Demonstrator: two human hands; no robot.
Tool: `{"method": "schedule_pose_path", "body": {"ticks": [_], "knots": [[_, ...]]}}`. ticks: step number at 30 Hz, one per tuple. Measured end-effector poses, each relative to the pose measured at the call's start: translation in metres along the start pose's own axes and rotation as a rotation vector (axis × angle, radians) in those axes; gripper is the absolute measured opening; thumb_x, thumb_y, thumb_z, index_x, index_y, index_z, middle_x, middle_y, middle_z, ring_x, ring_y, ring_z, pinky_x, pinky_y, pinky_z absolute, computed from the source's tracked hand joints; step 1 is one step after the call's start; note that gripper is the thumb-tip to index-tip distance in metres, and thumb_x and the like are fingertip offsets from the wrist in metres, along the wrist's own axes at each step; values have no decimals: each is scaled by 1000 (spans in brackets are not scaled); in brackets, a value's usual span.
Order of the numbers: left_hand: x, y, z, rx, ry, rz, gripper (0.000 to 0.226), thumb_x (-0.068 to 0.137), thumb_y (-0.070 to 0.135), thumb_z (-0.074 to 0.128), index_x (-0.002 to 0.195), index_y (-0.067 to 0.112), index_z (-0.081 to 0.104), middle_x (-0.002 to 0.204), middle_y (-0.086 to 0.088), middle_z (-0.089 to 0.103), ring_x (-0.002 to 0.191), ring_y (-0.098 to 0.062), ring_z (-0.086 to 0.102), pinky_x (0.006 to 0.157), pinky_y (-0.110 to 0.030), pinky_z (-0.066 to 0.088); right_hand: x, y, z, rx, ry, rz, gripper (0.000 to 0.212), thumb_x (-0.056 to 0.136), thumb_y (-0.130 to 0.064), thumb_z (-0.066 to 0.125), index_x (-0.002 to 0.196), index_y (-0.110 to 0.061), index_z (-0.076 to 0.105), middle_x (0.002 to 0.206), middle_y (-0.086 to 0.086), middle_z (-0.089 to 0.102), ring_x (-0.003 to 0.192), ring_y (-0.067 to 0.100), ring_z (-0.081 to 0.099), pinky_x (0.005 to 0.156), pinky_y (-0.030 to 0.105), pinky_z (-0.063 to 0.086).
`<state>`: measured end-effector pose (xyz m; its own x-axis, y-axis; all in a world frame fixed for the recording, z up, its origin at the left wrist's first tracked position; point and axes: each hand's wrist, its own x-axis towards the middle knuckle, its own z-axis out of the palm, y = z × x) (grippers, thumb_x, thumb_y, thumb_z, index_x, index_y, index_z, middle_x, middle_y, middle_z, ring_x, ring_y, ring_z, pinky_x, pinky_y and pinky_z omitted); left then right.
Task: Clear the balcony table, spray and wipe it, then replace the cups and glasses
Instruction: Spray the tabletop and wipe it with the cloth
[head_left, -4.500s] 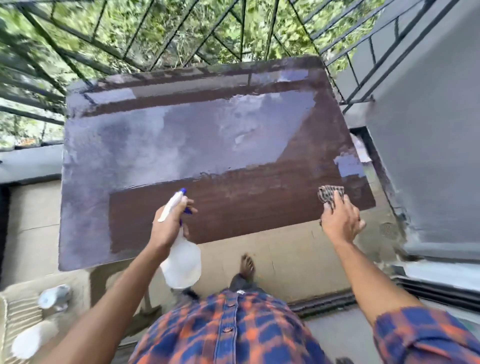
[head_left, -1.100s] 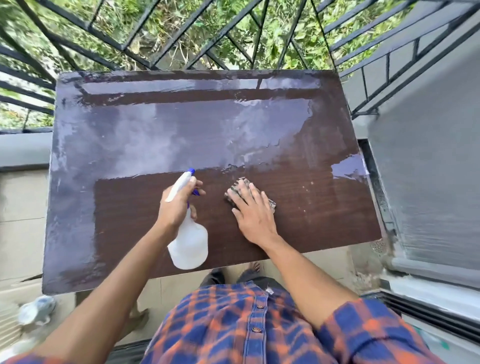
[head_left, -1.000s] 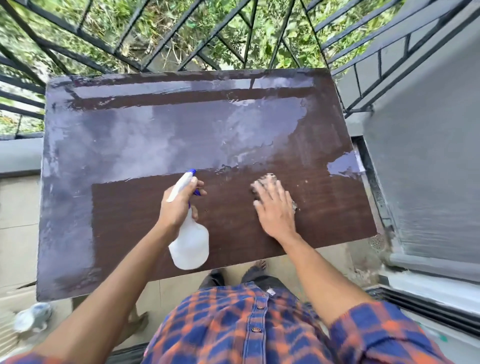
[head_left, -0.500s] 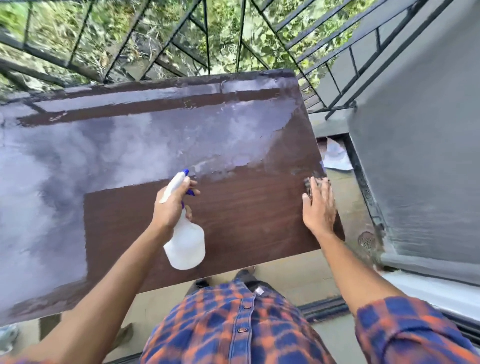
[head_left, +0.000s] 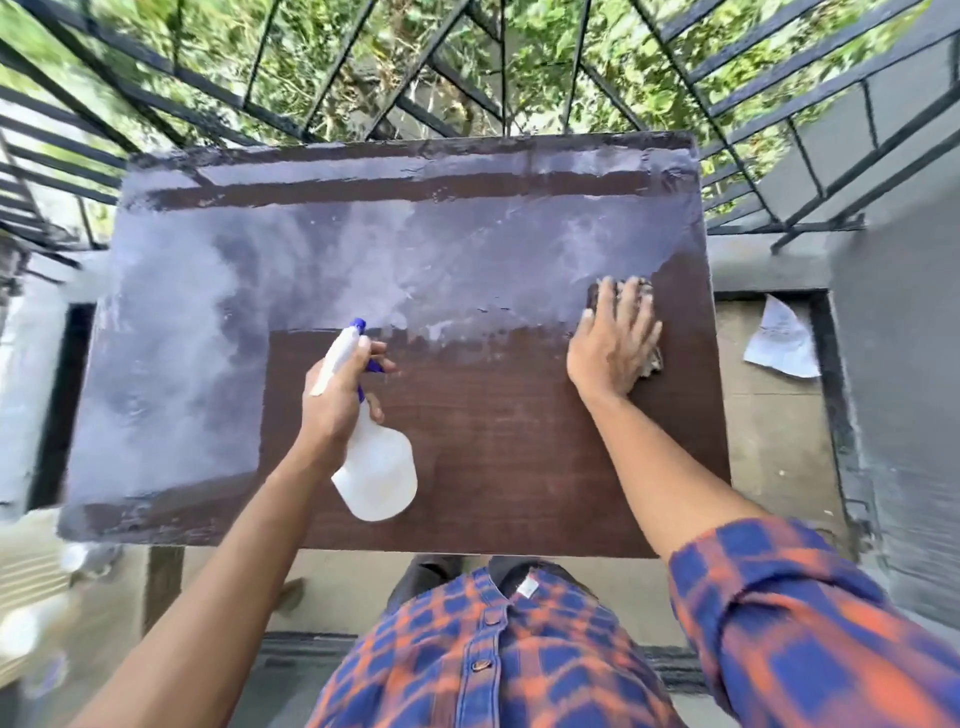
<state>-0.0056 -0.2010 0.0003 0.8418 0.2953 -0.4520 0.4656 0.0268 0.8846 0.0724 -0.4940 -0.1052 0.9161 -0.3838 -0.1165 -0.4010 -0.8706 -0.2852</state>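
Observation:
The brown balcony table (head_left: 498, 447) has nothing standing on it; its far and left parts shine wet, the near right part looks matt. My left hand (head_left: 337, 395) is shut on a white spray bottle (head_left: 376, 467) with a blue nozzle, held over the table's middle. My right hand (head_left: 615, 338) lies flat on a crumpled cloth (head_left: 652, 364) at the table's right side, pressing it onto the surface. Most of the cloth is hidden under the palm.
A black metal railing (head_left: 467, 78) runs behind and beside the table, with greenery beyond. A grey wall (head_left: 904, 364) rises on the right. A white scrap of paper (head_left: 779, 343) lies on the floor there. Blurred white cups (head_left: 78, 558) sit on something pale at the lower left.
My right hand has slid the cloth from the table's middle to its right side and a little farther from me. The left hand keeps the spray bottle in place.

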Motion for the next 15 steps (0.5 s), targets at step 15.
{"method": "schedule_pose_path", "body": {"ticks": [15], "knots": [[-23, 0, -46, -65, 183, -34, 32, 96, 46, 57, 96, 19, 72, 92, -8, 72, 38, -26, 44, 51, -34, 43, -113, -114, 55, 73, -295, -1068, 48, 93, -40, 55, 141, -36, 55, 159, -5, 41, 147, 21, 35, 119, 49, 26]]}}
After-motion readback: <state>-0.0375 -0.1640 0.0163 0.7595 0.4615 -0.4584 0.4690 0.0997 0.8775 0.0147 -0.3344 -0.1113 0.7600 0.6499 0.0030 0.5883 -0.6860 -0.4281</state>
